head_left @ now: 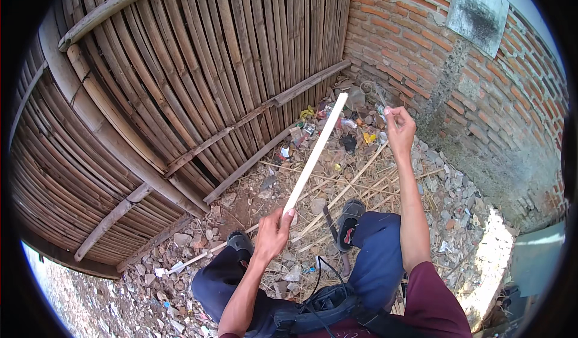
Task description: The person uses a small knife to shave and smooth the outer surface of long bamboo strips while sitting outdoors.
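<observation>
My left hand (274, 235) is closed round the lower end of a long, pale, straight strip of split bamboo or wood (317, 148), which slants up and away to the right. My right hand (399, 127) is raised near the brick wall, its thumb and forefinger pinched on a thin curled strip (368, 89) that loops out to the left; its material is hard to make out. On the ground between my shoes lies a dark knife-like blade (329, 220) with a brownish handle (345, 264).
A bamboo fence (241, 49) rises at the left, and a brick wall (409, 31) stands at the right. Thin pale strips (355, 181) lie scattered over rubble. Litter (349, 124) gathers in the far corner. My shoes (350, 214) rest on the stony ground.
</observation>
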{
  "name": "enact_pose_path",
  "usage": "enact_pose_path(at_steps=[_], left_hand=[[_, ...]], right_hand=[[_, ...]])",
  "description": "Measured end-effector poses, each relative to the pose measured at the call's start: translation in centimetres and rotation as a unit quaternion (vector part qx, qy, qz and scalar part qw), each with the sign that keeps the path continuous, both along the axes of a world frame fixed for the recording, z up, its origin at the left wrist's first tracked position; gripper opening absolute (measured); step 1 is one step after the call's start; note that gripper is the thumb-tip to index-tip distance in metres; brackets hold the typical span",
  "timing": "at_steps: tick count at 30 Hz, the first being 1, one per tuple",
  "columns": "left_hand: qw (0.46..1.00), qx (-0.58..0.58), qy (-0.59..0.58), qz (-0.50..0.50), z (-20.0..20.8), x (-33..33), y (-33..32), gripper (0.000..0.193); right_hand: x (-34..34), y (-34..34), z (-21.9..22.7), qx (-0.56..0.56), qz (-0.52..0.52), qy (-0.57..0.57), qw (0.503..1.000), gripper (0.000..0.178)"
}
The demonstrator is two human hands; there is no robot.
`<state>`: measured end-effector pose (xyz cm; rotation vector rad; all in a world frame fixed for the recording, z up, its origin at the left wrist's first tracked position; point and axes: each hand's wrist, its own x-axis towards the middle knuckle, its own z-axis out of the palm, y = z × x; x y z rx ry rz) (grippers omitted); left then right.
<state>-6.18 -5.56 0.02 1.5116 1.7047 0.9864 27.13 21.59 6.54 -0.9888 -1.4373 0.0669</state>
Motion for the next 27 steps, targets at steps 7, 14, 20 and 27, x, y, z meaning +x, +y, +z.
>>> enact_pose_path(at_steps=[7, 14, 20, 27], left_hand=[[0.998, -0.008, -0.065, 0.012, -1.8, -2.0, 0.8, 0.060], [0.992, -0.052, -0.112, -0.025, -2.9, -1.9, 2.1, 0.067], [0.997, -0.015, -0.079, -0.020, -2.0, -1.4, 2.0, 0.065], [0.998, -0.019, -0.060, -0.011, -1.6, -1.4, 1.8, 0.067]], right_hand=[[-5.7, -7.1, -0.1, -0.273, 0.297, 0.246, 0.882, 0.013], [-11.8, -13.1, -0.8, -0.068, 0.291, -0.161, 0.940, 0.009], [-13.8, -14.8, -2.9, -0.038, 0.306, -0.245, 0.919, 0.013], [-14.3, -15.4, -2.8, -0.070, 0.318, -0.236, 0.916, 0.011]])
